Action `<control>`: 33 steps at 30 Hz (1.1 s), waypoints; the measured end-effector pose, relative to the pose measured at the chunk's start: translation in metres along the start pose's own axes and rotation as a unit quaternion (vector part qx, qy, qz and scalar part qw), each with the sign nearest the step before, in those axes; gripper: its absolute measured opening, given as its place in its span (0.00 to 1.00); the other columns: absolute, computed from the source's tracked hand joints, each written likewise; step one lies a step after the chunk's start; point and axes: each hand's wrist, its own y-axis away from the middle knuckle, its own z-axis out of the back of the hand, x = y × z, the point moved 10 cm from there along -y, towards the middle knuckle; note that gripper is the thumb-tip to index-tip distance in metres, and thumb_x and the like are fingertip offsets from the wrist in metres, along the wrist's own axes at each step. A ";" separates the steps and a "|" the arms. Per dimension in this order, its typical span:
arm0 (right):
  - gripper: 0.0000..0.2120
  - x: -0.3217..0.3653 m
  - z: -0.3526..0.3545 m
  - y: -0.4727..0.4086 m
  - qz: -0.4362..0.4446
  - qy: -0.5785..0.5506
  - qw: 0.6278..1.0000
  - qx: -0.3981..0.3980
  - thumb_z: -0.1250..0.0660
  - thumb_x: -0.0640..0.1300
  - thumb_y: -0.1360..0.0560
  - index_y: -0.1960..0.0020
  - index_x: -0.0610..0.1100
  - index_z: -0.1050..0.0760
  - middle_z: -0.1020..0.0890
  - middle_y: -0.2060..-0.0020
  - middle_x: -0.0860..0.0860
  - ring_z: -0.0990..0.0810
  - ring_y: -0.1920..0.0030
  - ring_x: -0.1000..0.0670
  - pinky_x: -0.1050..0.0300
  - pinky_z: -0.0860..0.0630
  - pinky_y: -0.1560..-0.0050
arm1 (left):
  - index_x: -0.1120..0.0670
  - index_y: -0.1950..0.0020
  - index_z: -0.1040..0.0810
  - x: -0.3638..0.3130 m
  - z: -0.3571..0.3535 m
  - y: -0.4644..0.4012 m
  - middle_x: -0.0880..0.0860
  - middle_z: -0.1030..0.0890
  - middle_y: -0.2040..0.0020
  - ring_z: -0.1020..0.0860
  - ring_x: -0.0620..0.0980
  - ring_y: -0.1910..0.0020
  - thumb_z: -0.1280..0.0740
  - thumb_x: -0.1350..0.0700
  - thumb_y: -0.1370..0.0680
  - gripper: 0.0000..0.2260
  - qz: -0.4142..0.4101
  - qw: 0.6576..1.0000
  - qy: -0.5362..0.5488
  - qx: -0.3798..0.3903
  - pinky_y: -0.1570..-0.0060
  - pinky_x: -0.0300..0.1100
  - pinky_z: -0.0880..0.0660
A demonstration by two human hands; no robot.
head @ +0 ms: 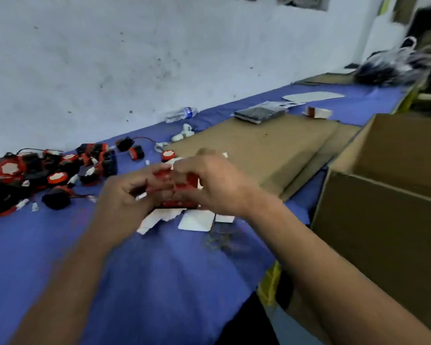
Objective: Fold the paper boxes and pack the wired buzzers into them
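A small red paper box is held between both hands above the blue table. My left hand grips its left side with curled fingers, and my right hand grips its right side and top. The frame is blurred, so what lies inside the box cannot be made out. Flat white box blanks lie on the cloth just below the hands. A heap of black and red wired buzzers covers the table at the left, with one loose buzzer just behind the hands.
A flat brown cardboard sheet lies behind the hands. A large open cardboard carton stands at the right. A plastic water bottle lies by the wall. A dark packet and a folded red-and-white box sit further back.
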 end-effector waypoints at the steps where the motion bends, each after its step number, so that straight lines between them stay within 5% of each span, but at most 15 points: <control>1: 0.10 -0.015 0.042 0.014 -0.030 0.051 0.998 -0.020 0.24 0.49 0.27 0.61 0.51 0.25 0.28 0.71 0.57 0.31 0.68 0.58 0.65 0.35 0.63 | 0.46 0.56 0.15 -0.021 -0.035 -0.024 0.40 0.13 0.49 0.15 0.43 0.46 0.23 0.66 0.27 0.13 -0.029 0.999 0.024 0.021 0.46 0.41 0.19; 3: 0.13 -0.050 0.128 0.055 -0.117 0.150 0.980 -0.053 0.23 0.51 0.28 0.60 0.48 0.27 0.27 0.69 0.57 0.31 0.67 0.55 0.66 0.36 0.65 | 0.50 0.58 0.17 -0.066 -0.117 -0.068 0.47 0.13 0.47 0.15 0.47 0.44 0.24 0.64 0.26 0.09 -0.073 0.990 0.089 0.075 0.42 0.46 0.19; 5: 0.13 -0.081 0.202 0.102 -0.217 0.211 0.951 -0.067 0.24 0.55 0.29 0.56 0.48 0.24 0.21 0.63 0.56 0.25 0.62 0.56 0.62 0.28 0.60 | 0.49 0.58 0.19 -0.107 -0.199 -0.100 0.48 0.15 0.44 0.17 0.43 0.40 0.25 0.65 0.26 0.11 -0.100 0.978 0.130 0.127 0.40 0.41 0.22; 9: 0.21 -0.150 0.289 0.196 -0.438 0.282 0.853 -0.012 0.25 0.62 0.32 0.47 0.52 0.24 0.18 0.55 0.53 0.20 0.53 0.49 0.56 0.25 0.58 | 0.50 0.49 0.16 -0.144 -0.337 -0.126 0.47 0.15 0.46 0.18 0.45 0.44 0.25 0.58 0.24 0.05 -0.123 0.972 0.036 0.198 0.40 0.43 0.24; 11: 0.25 -0.193 0.290 0.243 -0.544 0.319 0.767 0.117 0.26 0.63 0.31 0.43 0.48 0.24 0.18 0.51 0.49 0.19 0.51 0.44 0.51 0.22 0.54 | 0.50 0.41 0.17 -0.132 -0.391 -0.115 0.48 0.17 0.43 0.20 0.49 0.41 0.26 0.54 0.22 0.10 -0.093 0.958 -0.042 0.268 0.39 0.45 0.25; 14: 0.16 -0.241 0.235 0.290 -0.644 0.165 0.700 0.259 0.30 0.47 0.21 0.37 0.42 0.23 0.17 0.46 0.43 0.16 0.48 0.40 0.43 0.17 0.47 | 0.50 0.46 0.14 -0.109 -0.427 -0.101 0.52 0.16 0.44 0.20 0.56 0.43 0.37 0.53 0.20 0.11 -0.072 0.924 -0.192 0.323 0.42 0.50 0.23; 18: 0.16 -0.259 0.198 0.309 -0.733 0.092 0.622 0.259 0.38 0.54 0.18 0.47 0.43 0.20 0.16 0.45 0.45 0.17 0.46 0.44 0.49 0.24 0.39 | 0.53 0.47 0.15 -0.102 -0.426 -0.107 0.57 0.17 0.43 0.22 0.60 0.46 0.40 0.53 0.21 0.14 -0.063 0.913 -0.254 0.313 0.50 0.48 0.26; 20: 0.16 -0.262 0.202 0.308 -0.736 0.132 0.606 0.270 0.38 0.55 0.18 0.54 0.44 0.22 0.16 0.49 0.47 0.18 0.50 0.46 0.52 0.24 0.46 | 0.55 0.50 0.17 -0.102 -0.424 -0.106 0.59 0.17 0.45 0.23 0.60 0.49 0.41 0.54 0.21 0.13 -0.068 0.907 -0.273 0.313 0.54 0.47 0.29; 22: 0.15 -0.257 0.201 0.313 -0.742 0.135 0.591 0.286 0.39 0.53 0.17 0.52 0.42 0.22 0.17 0.45 0.46 0.19 0.43 0.45 0.50 0.25 0.40 | 0.55 0.56 0.21 -0.103 -0.425 -0.103 0.59 0.17 0.47 0.24 0.60 0.51 0.42 0.55 0.21 0.11 -0.068 0.905 -0.274 0.317 0.55 0.47 0.31; 25: 0.18 -0.248 0.190 0.321 -0.756 0.058 0.588 0.281 0.41 0.51 0.16 0.37 0.38 0.23 0.18 0.46 0.45 0.19 0.46 0.45 0.50 0.28 0.36 | 0.55 0.57 0.22 -0.107 -0.424 -0.099 0.58 0.17 0.47 0.23 0.61 0.49 0.42 0.56 0.21 0.11 -0.066 0.907 -0.265 0.321 0.53 0.48 0.27; 28: 0.19 -0.240 0.176 0.311 -0.733 0.040 0.615 0.290 0.42 0.50 0.15 0.34 0.38 0.26 0.18 0.49 0.45 0.20 0.52 0.46 0.52 0.28 0.41 | 0.57 0.55 0.17 -0.113 -0.410 -0.093 0.57 0.17 0.52 0.21 0.60 0.50 0.42 0.54 0.19 0.15 -0.078 0.921 -0.240 0.297 0.49 0.50 0.23; 31: 0.16 -0.237 0.171 0.284 -0.662 0.094 0.690 0.276 0.42 0.48 0.15 0.31 0.43 0.27 0.22 0.38 0.44 0.22 0.39 0.43 0.48 0.27 0.35 | 0.56 0.53 0.15 -0.126 -0.381 -0.083 0.55 0.17 0.56 0.21 0.55 0.54 0.39 0.53 0.16 0.15 -0.116 0.952 -0.147 0.243 0.51 0.52 0.23; 33: 0.13 -0.233 0.193 0.252 -0.572 0.231 0.759 0.210 0.37 0.42 0.17 0.34 0.46 0.23 0.20 0.39 0.45 0.20 0.42 0.43 0.44 0.22 0.39 | 0.56 0.52 0.15 -0.131 -0.352 -0.076 0.54 0.17 0.54 0.21 0.54 0.53 0.36 0.56 0.18 0.10 -0.145 0.972 -0.056 0.174 0.51 0.51 0.23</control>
